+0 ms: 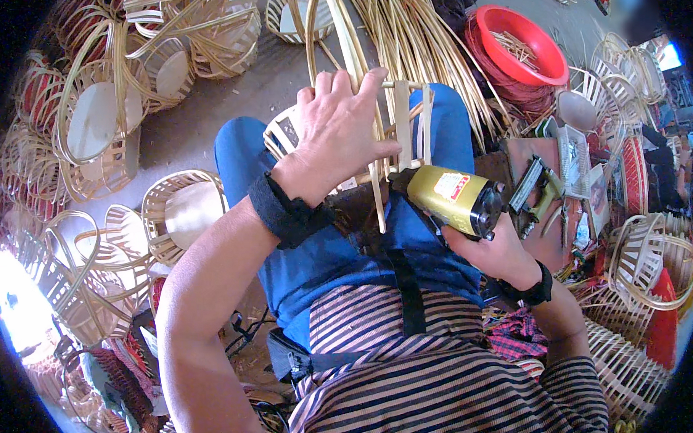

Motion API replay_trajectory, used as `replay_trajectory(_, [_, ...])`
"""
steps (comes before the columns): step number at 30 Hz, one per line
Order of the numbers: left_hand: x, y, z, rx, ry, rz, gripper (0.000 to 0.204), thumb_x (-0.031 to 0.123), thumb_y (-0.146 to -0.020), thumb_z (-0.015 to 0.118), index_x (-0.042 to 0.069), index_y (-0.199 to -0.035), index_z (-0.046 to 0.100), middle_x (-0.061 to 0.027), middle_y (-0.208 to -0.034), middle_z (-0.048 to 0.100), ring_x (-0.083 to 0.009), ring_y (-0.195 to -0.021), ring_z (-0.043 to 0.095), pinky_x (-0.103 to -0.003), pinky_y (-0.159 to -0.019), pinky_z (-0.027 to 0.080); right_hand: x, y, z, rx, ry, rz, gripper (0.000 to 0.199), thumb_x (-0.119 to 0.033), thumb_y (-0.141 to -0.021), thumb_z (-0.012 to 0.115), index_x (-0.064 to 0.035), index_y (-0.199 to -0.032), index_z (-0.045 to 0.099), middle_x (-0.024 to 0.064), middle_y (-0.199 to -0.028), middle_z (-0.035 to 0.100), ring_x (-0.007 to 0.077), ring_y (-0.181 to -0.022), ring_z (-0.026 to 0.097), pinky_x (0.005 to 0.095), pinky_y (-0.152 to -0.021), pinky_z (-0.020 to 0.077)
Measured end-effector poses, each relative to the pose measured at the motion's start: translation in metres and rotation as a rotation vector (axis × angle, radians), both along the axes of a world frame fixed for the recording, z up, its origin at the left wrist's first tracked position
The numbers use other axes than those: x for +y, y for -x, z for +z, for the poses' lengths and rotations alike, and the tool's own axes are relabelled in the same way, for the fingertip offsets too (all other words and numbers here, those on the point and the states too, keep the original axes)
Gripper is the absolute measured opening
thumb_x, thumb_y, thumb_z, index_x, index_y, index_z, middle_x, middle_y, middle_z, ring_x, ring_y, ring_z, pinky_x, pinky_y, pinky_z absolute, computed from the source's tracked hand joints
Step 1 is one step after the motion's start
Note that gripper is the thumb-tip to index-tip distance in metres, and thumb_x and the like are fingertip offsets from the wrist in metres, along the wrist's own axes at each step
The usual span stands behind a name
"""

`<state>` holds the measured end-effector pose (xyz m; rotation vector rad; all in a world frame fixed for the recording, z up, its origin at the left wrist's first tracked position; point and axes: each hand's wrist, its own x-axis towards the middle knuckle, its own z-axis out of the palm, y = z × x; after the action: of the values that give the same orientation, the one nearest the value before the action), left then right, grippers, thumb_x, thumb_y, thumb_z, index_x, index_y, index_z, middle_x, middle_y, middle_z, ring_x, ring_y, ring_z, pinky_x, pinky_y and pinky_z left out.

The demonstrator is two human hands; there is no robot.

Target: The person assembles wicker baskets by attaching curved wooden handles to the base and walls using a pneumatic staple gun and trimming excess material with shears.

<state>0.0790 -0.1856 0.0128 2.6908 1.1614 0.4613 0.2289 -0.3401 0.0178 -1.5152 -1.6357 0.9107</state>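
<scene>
A pale woven-slat basket [403, 127] rests on my lap between my knees. My left hand [332, 129] is closed over its side, gripping the bent strip handle [348, 37] where it runs down past the rim. The handle's loose lower end sticks out below my thumb. In my right hand [494, 251] is a gold and black staple gun [446, 192], held by its grip. Its nose points at the basket's near side, close to the strip's end. Whether the nose touches the slats is hidden.
Finished-looking baskets [182, 214] crowd the floor on the left. Long cane strips [425, 53] lie ahead, beside a red basin [551, 57] of short sticks. At right, a second staple gun [548, 198] lies on a reddish board. More baskets [638, 260] are stacked at far right.
</scene>
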Motion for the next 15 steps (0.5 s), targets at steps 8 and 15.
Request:
replay_trajectory(8, [0.0, 0.003, 0.002, 0.035, -0.041, -0.002, 0.084, 0.041, -0.049, 0.069, 0.013, -0.119, 0.031, -0.0112, -0.089, 0.045, -0.0273, -0.089, 0.041, -0.039, -0.073, 0.033, -0.003, 0.003, -0.01, 0.007, -0.006, -0.02, 0.02, -0.003, -0.067, 0.052, -0.0002, -0.087, 0.055, 0.008, -0.077, 0.058, 0.0176, -0.071, 0.056, 0.0277, -0.065, 0.044])
replay_trajectory(15, [0.02, 0.01, -0.002, -0.281, -0.228, -0.096, 0.064, 0.025, -0.063, 0.063, 0.0, -0.113, 0.032, -0.0151, -0.086, 0.043, -0.0282, -0.077, 0.047, -0.035, -0.063, 0.042, -0.012, -0.002, 0.002, 0.283, 0.192, -0.185, 0.029, -0.004, -0.065, 0.058, 0.0018, -0.093, 0.053, 0.0108, -0.088, 0.058, 0.0149, -0.082, 0.056, 0.0266, -0.073, 0.0424])
